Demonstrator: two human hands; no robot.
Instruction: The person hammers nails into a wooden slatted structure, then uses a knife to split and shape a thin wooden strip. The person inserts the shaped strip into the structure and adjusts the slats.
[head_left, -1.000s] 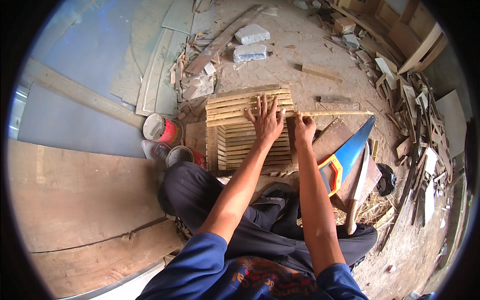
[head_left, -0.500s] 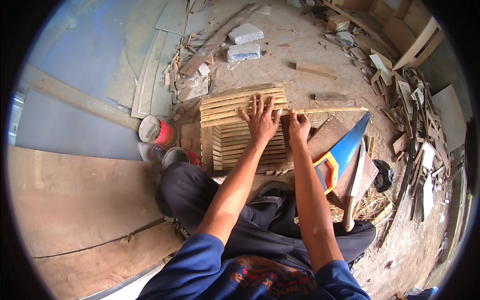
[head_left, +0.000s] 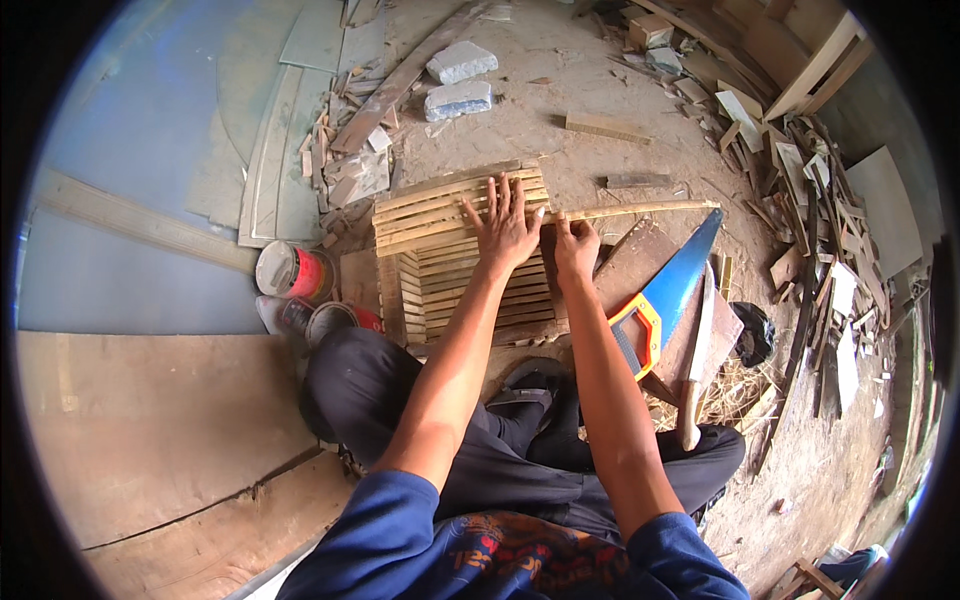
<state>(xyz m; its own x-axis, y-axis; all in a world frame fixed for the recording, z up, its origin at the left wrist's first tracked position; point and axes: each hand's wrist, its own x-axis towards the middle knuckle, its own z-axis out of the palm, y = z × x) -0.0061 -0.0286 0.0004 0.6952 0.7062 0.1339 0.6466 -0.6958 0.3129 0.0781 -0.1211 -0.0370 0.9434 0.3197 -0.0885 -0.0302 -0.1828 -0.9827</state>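
A small crate of thin wooden slats [head_left: 440, 262] stands on the dirt floor in front of my knees. My left hand [head_left: 503, 225] lies flat on its top slats with the fingers spread. A long thin wooden strip [head_left: 640, 210] runs from the crate's top out to the right. My right hand [head_left: 575, 245] pinches this strip at the crate's right edge.
A handsaw with a blue blade and orange handle [head_left: 665, 290] lies on a board to my right, with a long knife [head_left: 697, 360] beside it. Red tins [head_left: 292, 272] stand left of the crate. Two grey stone blocks [head_left: 460, 80] lie beyond. Wood offcuts [head_left: 800, 170] are piled on the right.
Both hands stay on the crate and strip; the view has shifted slightly, and my right hand has moved a little along the strip.
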